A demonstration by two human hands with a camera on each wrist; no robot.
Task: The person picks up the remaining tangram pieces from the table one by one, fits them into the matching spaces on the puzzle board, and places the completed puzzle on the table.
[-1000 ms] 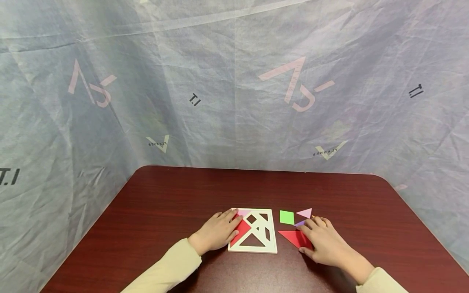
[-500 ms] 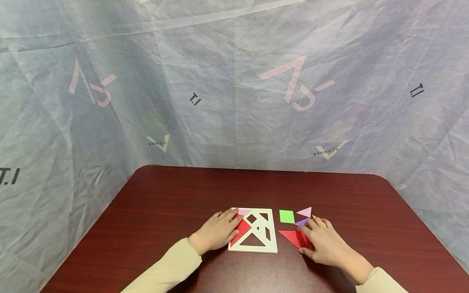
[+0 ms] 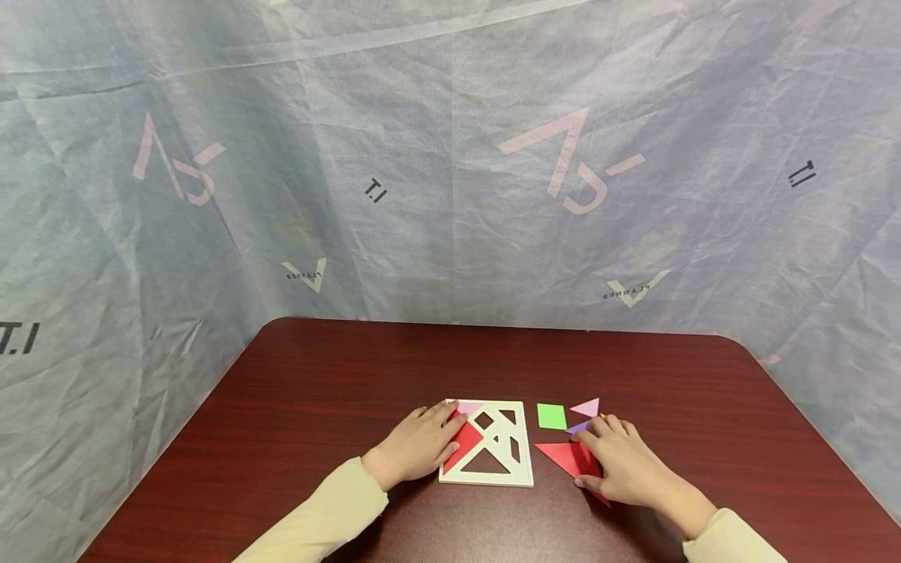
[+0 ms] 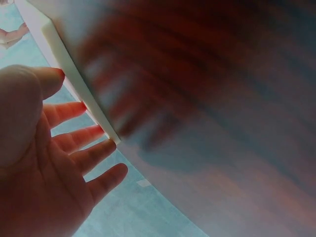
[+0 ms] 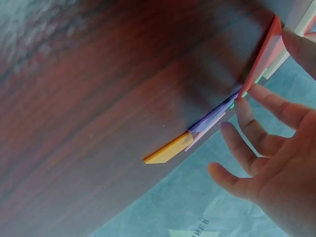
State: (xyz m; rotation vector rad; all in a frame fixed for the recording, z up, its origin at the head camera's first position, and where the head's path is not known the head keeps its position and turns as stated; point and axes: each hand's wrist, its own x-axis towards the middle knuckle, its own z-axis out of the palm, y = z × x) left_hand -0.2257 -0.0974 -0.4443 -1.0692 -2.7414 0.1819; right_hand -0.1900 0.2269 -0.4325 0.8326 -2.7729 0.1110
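My left hand rests with extended fingers on the left side of a white square tangram tray. A red triangle and a pink piece lie in it, partly under those fingers. In the left wrist view, the fingertips touch the edge of the tray. My right hand pinches a second red triangle between thumb and fingertips, right of the tray. From the right wrist, this red triangle looks tilted against the table; its contact with the table is unclear.
A green square, a small pink triangle and a purple piece lie beyond the right hand. A yellow-orange piece is mostly hidden in the head view. Grey printed cloth stands behind the dark red table.
The red triangle at my right hand has shifted slightly, and its near corner now shows below the thumb. The purple piece and green square moved a little earlier. My left hand stays put.
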